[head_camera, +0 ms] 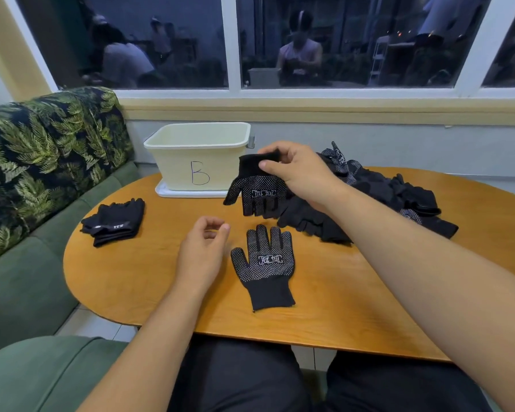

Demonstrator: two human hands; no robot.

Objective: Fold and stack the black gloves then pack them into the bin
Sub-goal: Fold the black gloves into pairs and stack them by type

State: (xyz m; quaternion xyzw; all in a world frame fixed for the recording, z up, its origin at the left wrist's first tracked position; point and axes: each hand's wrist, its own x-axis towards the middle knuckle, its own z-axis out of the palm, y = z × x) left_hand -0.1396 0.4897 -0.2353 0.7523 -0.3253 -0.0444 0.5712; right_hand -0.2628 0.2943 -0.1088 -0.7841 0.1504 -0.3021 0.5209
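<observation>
While the right hand [298, 171] pinches the hanging glove [257, 193] by its cuff, the left hand [202, 251] hovers empty and loosely curled, just left of the flat glove [265, 263] on the tabletop [161, 281]. Pairing seems in hand: next, the hanging glove wants laying squarely onto the flat one. The folded stack [115, 221] lies left of the left hand, the bin [173, 171] beyond it.

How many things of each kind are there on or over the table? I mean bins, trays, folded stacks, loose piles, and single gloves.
bin: 1
tray: 1
folded stack: 1
loose pile: 1 (its gloves cannot be counted)
single gloves: 2, the flat glove on the table and the held glove in the right hand
total: 6
</observation>
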